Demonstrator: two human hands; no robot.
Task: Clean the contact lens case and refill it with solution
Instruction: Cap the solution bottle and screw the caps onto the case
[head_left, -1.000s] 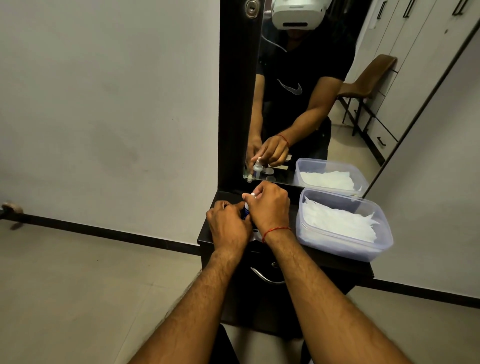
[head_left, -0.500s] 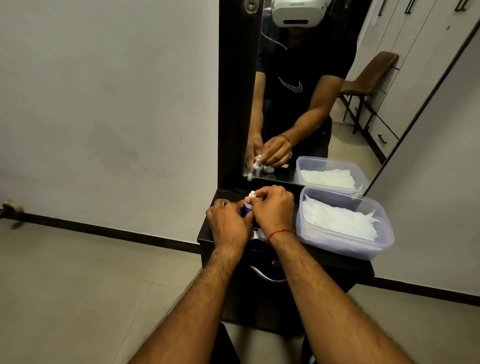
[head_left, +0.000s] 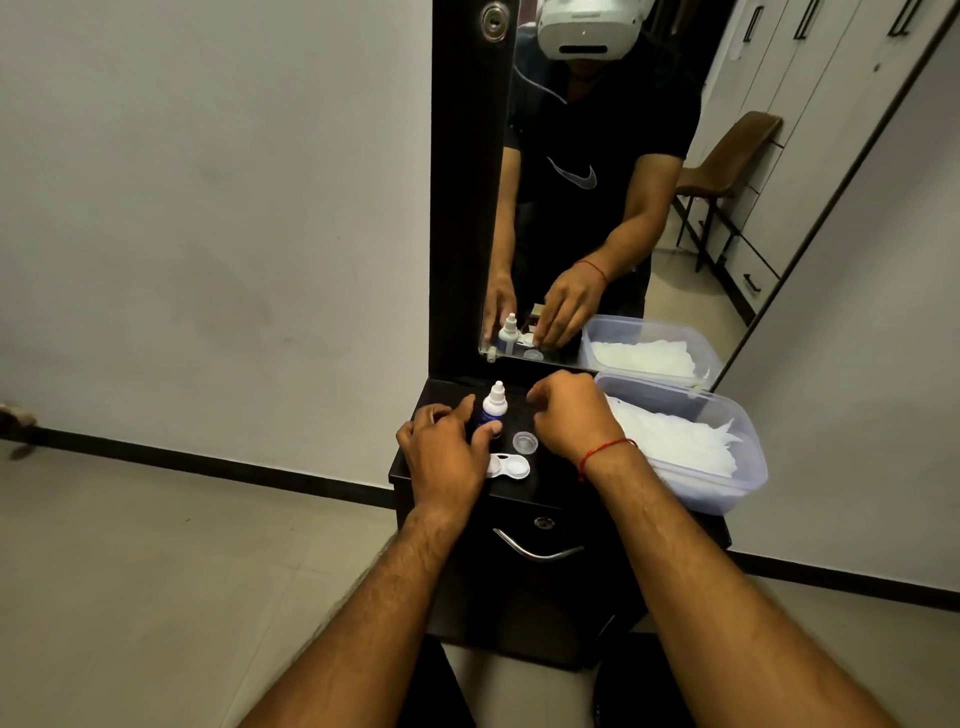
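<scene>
Dark desk below mirror: left hand grips upright solution bottle. Open lens case lies just nearer (long axis left-right), between both hands. Right hand curled, contents unclear.

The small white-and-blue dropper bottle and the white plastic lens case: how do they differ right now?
The small white-and-blue dropper bottle stands upright, tall and narrow; the white plastic lens case lies flat, low and wide. The left hand grips the bottle; nothing grips the case. Both sit on the black cabinet top.
</scene>
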